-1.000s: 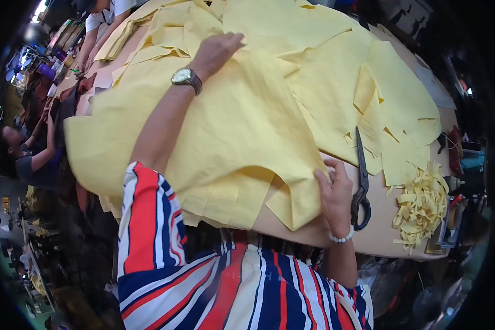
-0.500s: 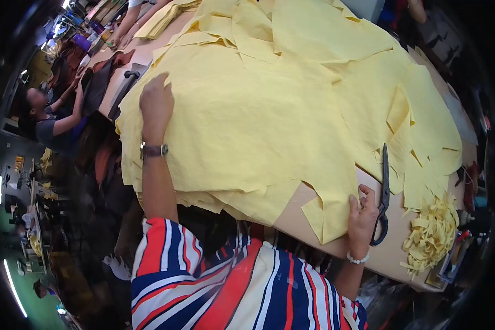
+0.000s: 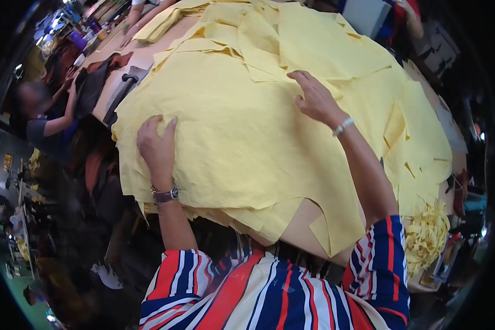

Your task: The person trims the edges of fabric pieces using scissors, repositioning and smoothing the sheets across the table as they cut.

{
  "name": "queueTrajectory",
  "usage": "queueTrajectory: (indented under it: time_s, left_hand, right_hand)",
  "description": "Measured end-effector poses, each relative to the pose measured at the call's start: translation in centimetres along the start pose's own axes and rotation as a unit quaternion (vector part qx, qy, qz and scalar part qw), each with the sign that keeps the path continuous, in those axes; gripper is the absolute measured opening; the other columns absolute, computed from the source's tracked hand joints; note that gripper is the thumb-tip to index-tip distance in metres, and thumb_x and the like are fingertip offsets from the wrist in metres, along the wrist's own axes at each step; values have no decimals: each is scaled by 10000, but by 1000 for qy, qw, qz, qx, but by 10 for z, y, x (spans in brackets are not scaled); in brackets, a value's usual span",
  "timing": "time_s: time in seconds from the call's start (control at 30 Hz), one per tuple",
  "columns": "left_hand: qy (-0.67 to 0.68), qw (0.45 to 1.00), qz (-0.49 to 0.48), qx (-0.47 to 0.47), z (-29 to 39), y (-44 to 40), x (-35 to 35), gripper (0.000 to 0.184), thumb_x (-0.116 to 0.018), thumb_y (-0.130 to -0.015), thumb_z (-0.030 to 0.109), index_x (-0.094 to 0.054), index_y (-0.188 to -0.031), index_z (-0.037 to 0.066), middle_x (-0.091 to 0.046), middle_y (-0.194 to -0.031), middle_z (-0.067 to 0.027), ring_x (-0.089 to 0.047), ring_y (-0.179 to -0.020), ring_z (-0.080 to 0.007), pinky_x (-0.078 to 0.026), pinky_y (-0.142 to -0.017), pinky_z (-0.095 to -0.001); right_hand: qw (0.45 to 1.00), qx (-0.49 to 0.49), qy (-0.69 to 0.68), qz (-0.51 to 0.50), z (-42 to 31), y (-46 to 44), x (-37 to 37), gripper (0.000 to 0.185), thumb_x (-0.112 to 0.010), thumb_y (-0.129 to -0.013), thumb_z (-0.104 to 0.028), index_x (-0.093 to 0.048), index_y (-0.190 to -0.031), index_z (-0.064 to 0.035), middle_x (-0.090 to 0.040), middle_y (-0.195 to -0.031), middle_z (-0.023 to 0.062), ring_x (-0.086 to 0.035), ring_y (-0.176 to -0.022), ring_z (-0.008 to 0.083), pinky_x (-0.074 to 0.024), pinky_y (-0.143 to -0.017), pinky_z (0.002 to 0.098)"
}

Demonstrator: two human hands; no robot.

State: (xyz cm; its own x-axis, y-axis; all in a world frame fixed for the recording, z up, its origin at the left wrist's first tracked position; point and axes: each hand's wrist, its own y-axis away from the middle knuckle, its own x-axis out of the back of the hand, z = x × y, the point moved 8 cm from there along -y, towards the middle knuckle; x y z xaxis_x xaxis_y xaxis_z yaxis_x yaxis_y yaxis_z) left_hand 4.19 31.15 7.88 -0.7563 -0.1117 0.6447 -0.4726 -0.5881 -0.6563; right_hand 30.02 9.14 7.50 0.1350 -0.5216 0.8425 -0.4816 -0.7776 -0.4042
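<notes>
A large yellow sheet of material (image 3: pixel 231 137) lies spread over a stack of similar sheets on the table. Near its left edge, my left hand (image 3: pixel 157 144) rests on it with thumb and fingers apart, holding nothing. Over the far right part of the sheet is my right hand (image 3: pixel 313 99), fingers stretched out and nothing in them; whether it touches the sheet I cannot tell. My right forearm and sleeve cover most of the black scissors. More yellow pieces, some with cut and folded edges (image 3: pixel 396 126), lie to the right.
A heap of thin yellow scraps (image 3: pixel 426 234) sits at the table's right end. Dark pieces of material (image 3: pixel 93 82) lie at the left, with a person (image 3: pixel 38 110) handling them. Other people's arms show at the far side, near a grey box (image 3: pixel 366 15).
The lifted yellow sheet has come down flat. My left hand moved to its left edge, then slightly nearer me. My right hand left the near right corner and moved far over the sheet.
</notes>
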Motion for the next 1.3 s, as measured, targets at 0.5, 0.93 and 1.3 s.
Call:
queueTrajectory:
  time_s: [0.5, 0.93, 1.3]
  left_hand:
    - [-40, 998, -19, 53, -5, 4, -1, 219, -646, -777, 267, -602, -871, 75, -575, -878, -42, -533, -935, -248, -234, -965, -573]
    - [200, 927, 281, 146, -83, 28, 155, 148, -570, -825, 144, -578, -887, 10, -606, -840, -83, -587, -772, -187, -469, -755, -337]
    - [173, 949, 150, -217, 32, -206, 208, 205, -490, -857, 172, -598, -973, 42, -639, -863, -108, -614, -752, -182, -495, -677, -313]
  right_hand:
    - [979, -58, -196, -19, -31, -19, 59, 191, -577, -844, -171, -553, -849, 18, -557, -713, 54, -493, -643, 125, -421, -610, 267]
    - [930, 202, -247, -182, -273, 63, 61, 218, -558, -804, -94, -527, -1018, -68, -597, -689, 153, -596, -651, 328, -461, -610, 396]
    - [891, 247, -367, 106, -284, 64, 121, 309, -511, -665, 151, -533, -936, 3, -585, -887, 136, -606, -733, 292, -489, -578, 337]
